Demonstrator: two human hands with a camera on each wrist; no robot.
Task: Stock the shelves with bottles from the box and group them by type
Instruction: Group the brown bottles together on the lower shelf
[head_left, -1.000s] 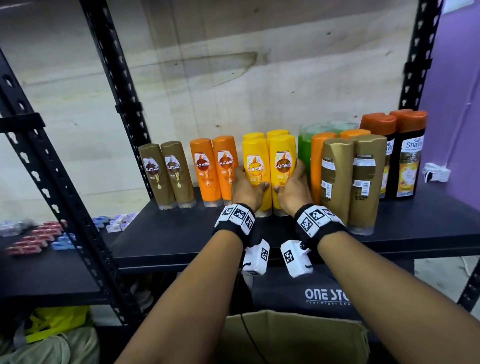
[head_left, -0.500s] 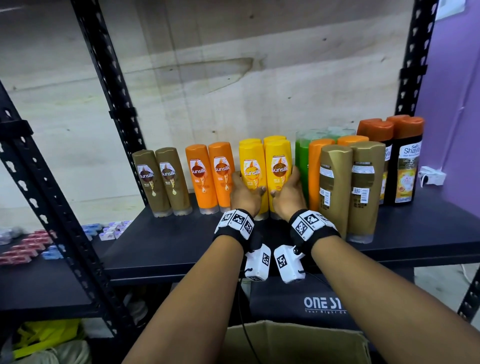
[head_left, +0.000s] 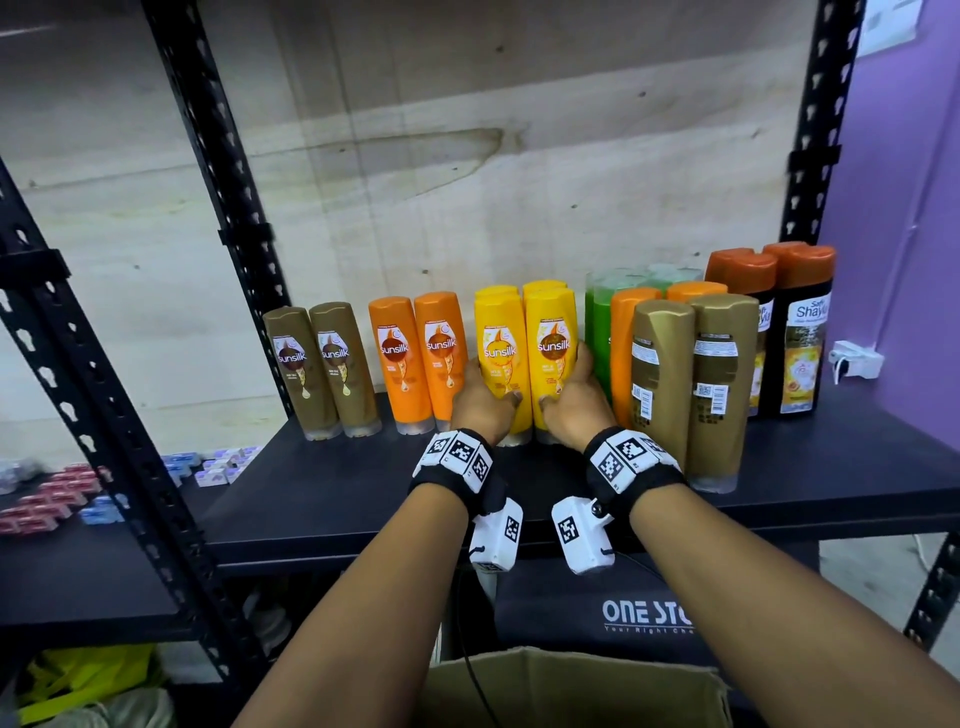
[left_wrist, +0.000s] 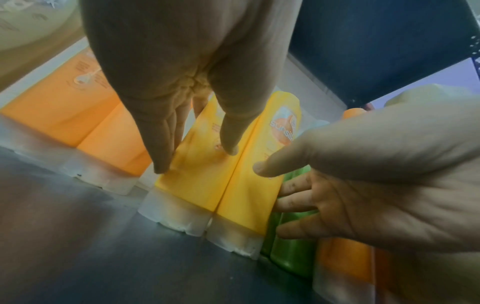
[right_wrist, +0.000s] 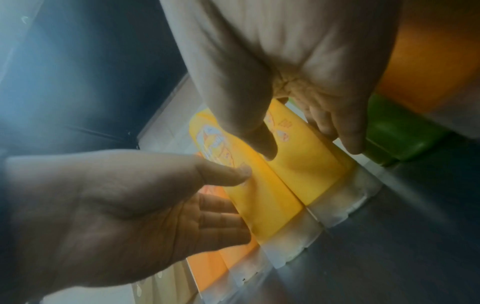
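On the black shelf (head_left: 332, 499), at the middle of the row of upright bottles, both forearms reach forward side by side. The left hand (head_left: 480, 402) lies against the left flank of the two yellow bottles (head_left: 524, 358), thumb on the front face and fingers straight along the side. The right hand (head_left: 576, 400) mirrors it on the right flank, thumb on the front, fingers slipped between the yellow pair and the green bottles (head_left: 597, 332). Neither hand curls round a bottle; both press flat, so the pair stands squeezed together between the palms, caps down on the shelf.

More yellow bottles behind are mostly hidden. The cardboard box (head_left: 566, 686) below is cut off by the lower edge. The orange bottles (head_left: 421, 353) stand just left of the left hand. Both wrist views are blurred.
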